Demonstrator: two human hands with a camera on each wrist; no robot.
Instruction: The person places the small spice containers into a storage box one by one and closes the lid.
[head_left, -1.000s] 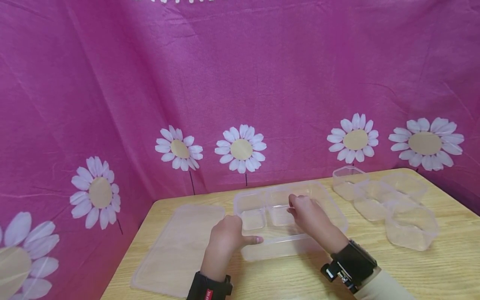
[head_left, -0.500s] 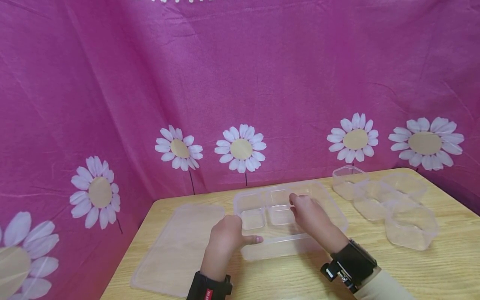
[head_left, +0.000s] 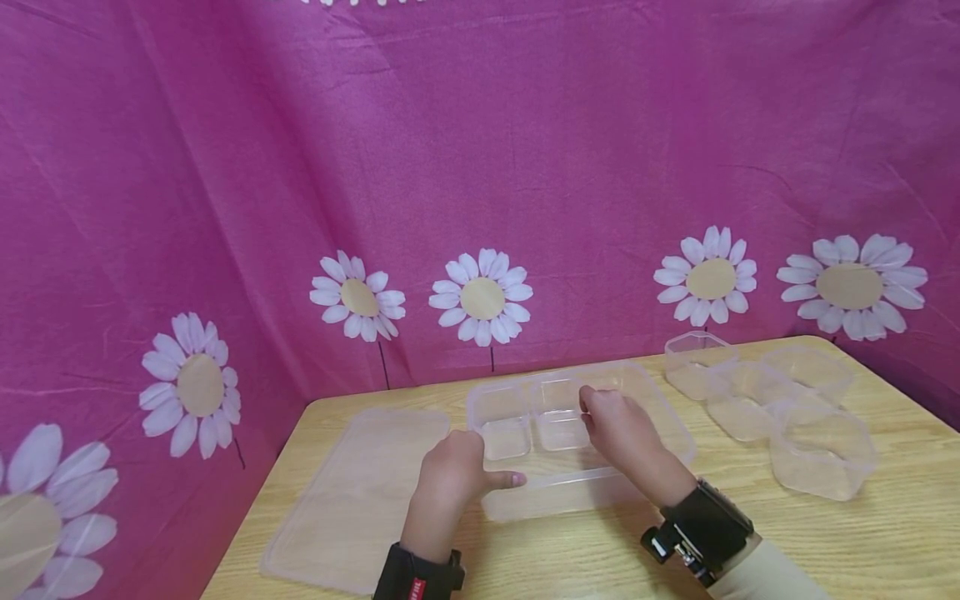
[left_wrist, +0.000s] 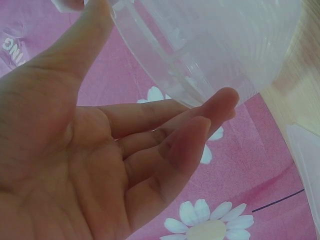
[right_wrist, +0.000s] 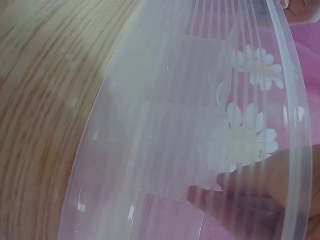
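A large clear plastic box [head_left: 562,493] sits on the wooden table with two small clear containers inside, side by side at its left. My left hand [head_left: 453,468] holds the box's front left corner. Its thumb lies along the front rim, and in the left wrist view the curled fingers [left_wrist: 197,142] reach the box wall. My right hand [head_left: 622,427] reaches inside the box and pinches the right edge of the second small container [head_left: 558,429]. The first small container [head_left: 506,437] stands in the left corner. Through the box wall, the right wrist view shows the right fingertips [right_wrist: 200,195] at the container's edge.
A flat clear lid [head_left: 352,500] lies on the table left of the box. Several loose clear containers [head_left: 825,458] stand to the right. Behind the table [head_left: 547,558] hangs a pink cloth [head_left: 585,167] with white daisies.
My right hand has shifted very slightly, with its fingers still at the second small container. The left hand and the box stay where they were.
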